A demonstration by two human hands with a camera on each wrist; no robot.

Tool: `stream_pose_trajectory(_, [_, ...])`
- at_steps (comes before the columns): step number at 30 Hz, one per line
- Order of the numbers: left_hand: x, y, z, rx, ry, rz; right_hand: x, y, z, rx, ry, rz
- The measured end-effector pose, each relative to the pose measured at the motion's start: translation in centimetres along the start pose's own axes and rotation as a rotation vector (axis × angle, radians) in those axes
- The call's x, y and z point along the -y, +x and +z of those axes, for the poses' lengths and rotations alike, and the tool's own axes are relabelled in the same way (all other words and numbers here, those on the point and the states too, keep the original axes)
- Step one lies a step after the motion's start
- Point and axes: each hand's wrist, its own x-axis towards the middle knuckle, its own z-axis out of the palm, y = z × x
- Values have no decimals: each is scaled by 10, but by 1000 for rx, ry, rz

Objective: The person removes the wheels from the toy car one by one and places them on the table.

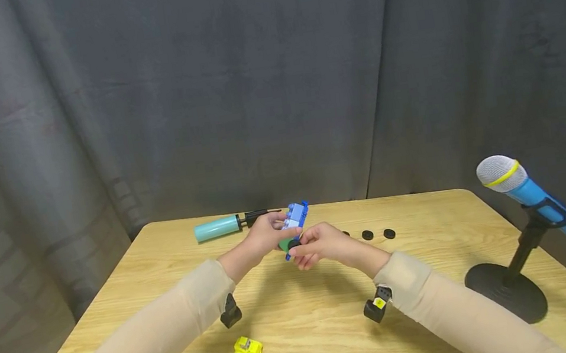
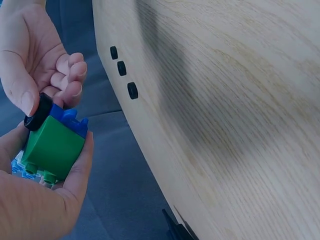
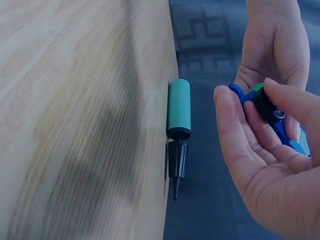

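My left hand (image 1: 265,235) grips a toy vehicle of blue and green building blocks (image 1: 295,215), raised over the far part of the table. Its green block (image 2: 56,147) faces the left wrist camera, between my left thumb and fingers. With thumb and fingertips, my right hand (image 1: 326,244) pinches a black wheel (image 2: 39,112) against the side of the vehicle, beside the blue base (image 2: 70,120). From the right wrist view, my right thumb presses on the outer face of that wheel (image 3: 267,106); my left palm (image 3: 275,47) is behind it.
Three loose black wheels (image 2: 122,68) lie in a row near the table's far edge. A teal hand pump (image 1: 217,228) with a black nozzle lies at the back left. Nearer is a yellow toy car (image 1: 248,350). A blue microphone (image 1: 543,199) leans on a black stand (image 1: 508,293) at right.
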Motion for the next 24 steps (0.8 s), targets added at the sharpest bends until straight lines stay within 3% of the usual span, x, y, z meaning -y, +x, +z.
stream_pose_trajectory(10, [6,1,0,-8,31,23,-2,2,7,-102,-242,-151])
stream_pose_trajectory(24, [12,6,2,-21,126,70,-7,2,20,-228,-396,-268])
